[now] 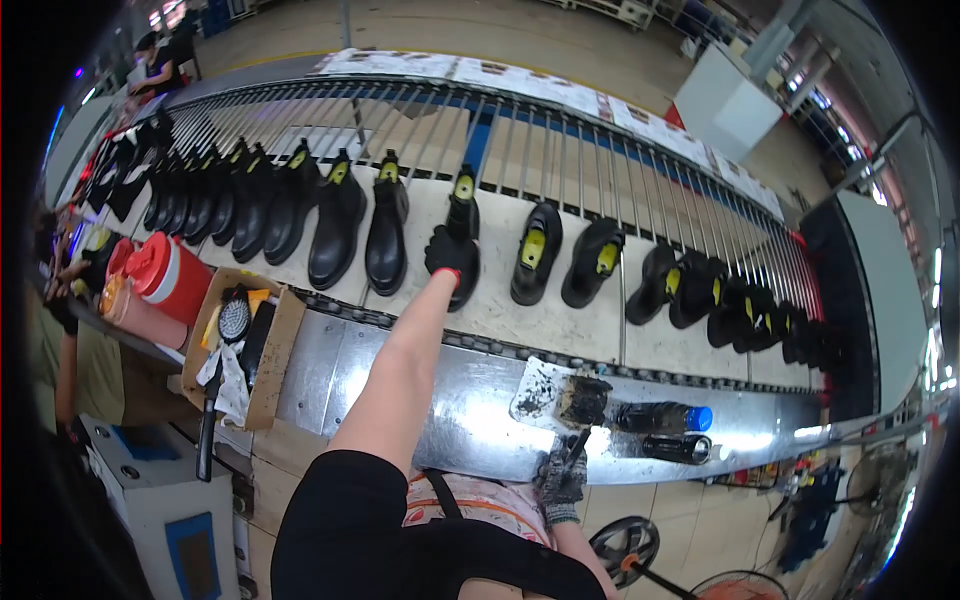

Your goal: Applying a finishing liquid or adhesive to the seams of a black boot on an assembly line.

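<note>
My left hand (449,252), in a black glove, reaches forward and is closed on a black ankle boot (463,212) standing on the conveyor. The boot's lime-yellow lining shows at its top, and the glove hides part of its shaft. Close to my body, my right hand (563,482) wears a stained grey glove. A dark, slim-handled tool (578,442), perhaps a brush, sticks up from its fingers; its working end is unclear. Just beyond that hand, a blackened block (584,400) lies on a white smeared sheet (537,392) on the metal ledge.
More black boots (338,220) line the pale conveyor (490,325) on both sides. A blue-capped dark bottle (665,417) and a black cylinder (678,449) lie on the ledge. At left are a cardboard box (282,345) with a hairbrush (235,318) and a red-and-white jug (172,275).
</note>
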